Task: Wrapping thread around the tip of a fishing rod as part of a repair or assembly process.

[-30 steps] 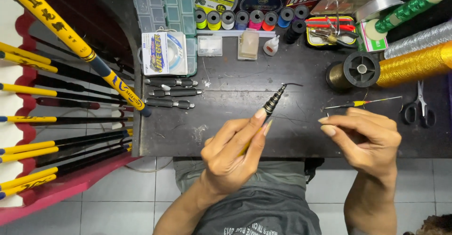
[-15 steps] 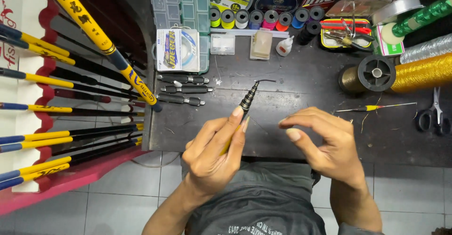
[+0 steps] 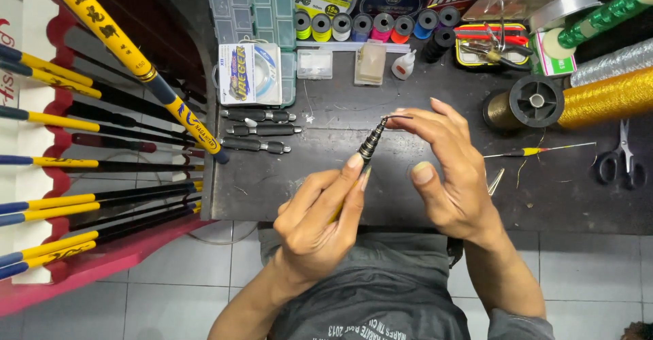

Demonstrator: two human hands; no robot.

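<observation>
We look down on a dark desk (image 3: 326, 176) with scuffed marks across its top, set over a floor of pale grey tiles (image 3: 592, 279). Our left hand (image 3: 320, 224) is closed around a slim black ribbed rod tip (image 3: 371, 142), thumb and forefinger pinching it so that it rises tilted over the middle of the desk. Our right hand (image 3: 445, 170) is half open, its fingertips meeting the thin end of that tip; it may be holding a fine line there, but we cannot tell at this size.

To the left stands a red rack (image 3: 41, 272) carrying yellow and black fishing rods (image 3: 102, 197), one yellow rod (image 3: 129, 61) lying slanted over the desk edge. Along the back sit clear tackle boxes (image 3: 255, 13), a row of coloured thread spools (image 3: 371, 25) and a small glue bottle (image 3: 403, 64). Three dark rod pieces (image 3: 258, 130) lie side by side left of the hands. On the right lie a black reel spool (image 3: 536, 100), a gold thread cone (image 3: 605, 98), a slender float (image 3: 537, 151) and scissors (image 3: 619, 156).
</observation>
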